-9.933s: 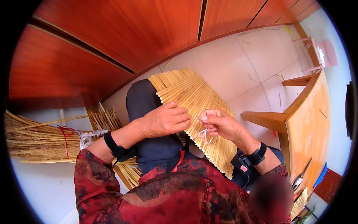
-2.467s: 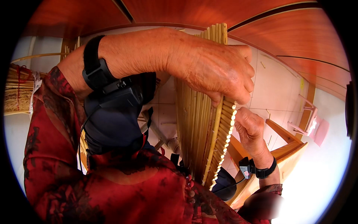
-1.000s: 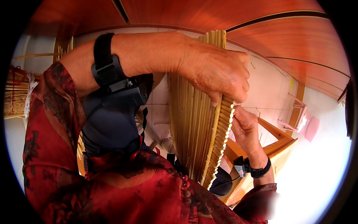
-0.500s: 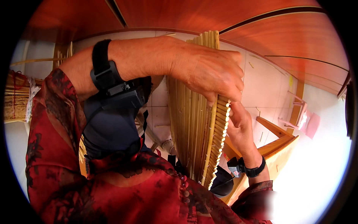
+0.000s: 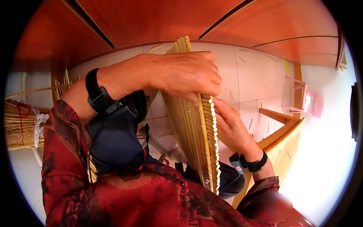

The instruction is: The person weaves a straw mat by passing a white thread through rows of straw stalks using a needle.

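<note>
A panel of pale yellow plant stalks, laid side by side and joined, stands steeply tilted in front of my body. Its right edge shows a row of white cut stalk ends. My left hand reaches over the upper part, fingers closed on the panel near that edge; its fingertips are partly hidden. Just below and to the right, my right hand has its fingers curled against the cut ends from the other side. Whether the right fingers also pinch a thread or needle cannot be seen.
Red-brown cabinet doors rise beyond the tiled floor, where loose stalk pieces lie. A wooden piece of furniture stands at right, with a pink chair farther off. A tied stalk bundle sits at far left.
Both hands and the stalk panel have shifted left in the view, and the right hand has come a little lower. The camera view has turned slightly. Both hands stay at the panel's edge.
</note>
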The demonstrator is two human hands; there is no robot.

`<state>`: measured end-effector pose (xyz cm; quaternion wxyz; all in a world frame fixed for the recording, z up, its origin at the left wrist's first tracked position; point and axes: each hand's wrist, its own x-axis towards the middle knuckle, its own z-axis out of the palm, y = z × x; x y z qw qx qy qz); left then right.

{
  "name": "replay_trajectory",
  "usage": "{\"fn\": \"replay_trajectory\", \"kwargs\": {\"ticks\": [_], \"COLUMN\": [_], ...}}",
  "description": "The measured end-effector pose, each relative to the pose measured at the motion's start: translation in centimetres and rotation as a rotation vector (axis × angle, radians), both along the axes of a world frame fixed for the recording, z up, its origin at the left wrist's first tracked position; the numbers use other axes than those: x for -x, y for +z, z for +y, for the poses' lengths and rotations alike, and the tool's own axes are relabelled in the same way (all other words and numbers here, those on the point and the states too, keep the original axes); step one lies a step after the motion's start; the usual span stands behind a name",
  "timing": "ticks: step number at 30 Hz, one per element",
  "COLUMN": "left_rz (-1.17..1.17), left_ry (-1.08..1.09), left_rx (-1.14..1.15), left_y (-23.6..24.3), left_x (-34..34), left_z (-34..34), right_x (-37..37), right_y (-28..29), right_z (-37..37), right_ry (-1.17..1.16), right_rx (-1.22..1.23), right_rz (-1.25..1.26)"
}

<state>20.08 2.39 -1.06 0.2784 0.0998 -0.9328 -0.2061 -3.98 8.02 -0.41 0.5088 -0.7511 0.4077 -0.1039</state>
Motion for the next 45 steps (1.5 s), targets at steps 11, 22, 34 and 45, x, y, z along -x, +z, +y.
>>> {"fn": "replay_trajectory", "kwargs": {"ticks": [11, 22, 34, 45], "left_rz": [0.045, 0.056, 0.076, 0.047], "left_ry": [0.006, -0.008, -0.005, 0.029], "left_rx": [-0.002, 0.010, 0.008, 0.036], "left_y": [-0.3, -0.3, -0.4, -0.5], "left_x": [-0.2, -0.2, -0.3, -0.5], "left_z": [0.3, 0.3, 0.5, 0.8], "right_x": [-0.1, -0.4, -0.9, -2.8], "right_y": [0.0, 0.4, 0.5, 1.5], "right_z": [0.0, -0.1, 0.1, 1.0], "right_ry": [-0.015, 0.044, 0.067, -0.030], "right_rx": [-0.040, 0.033, 0.133, 0.133], "right_rz": [-0.060, -0.001, -0.013, 0.069]}}
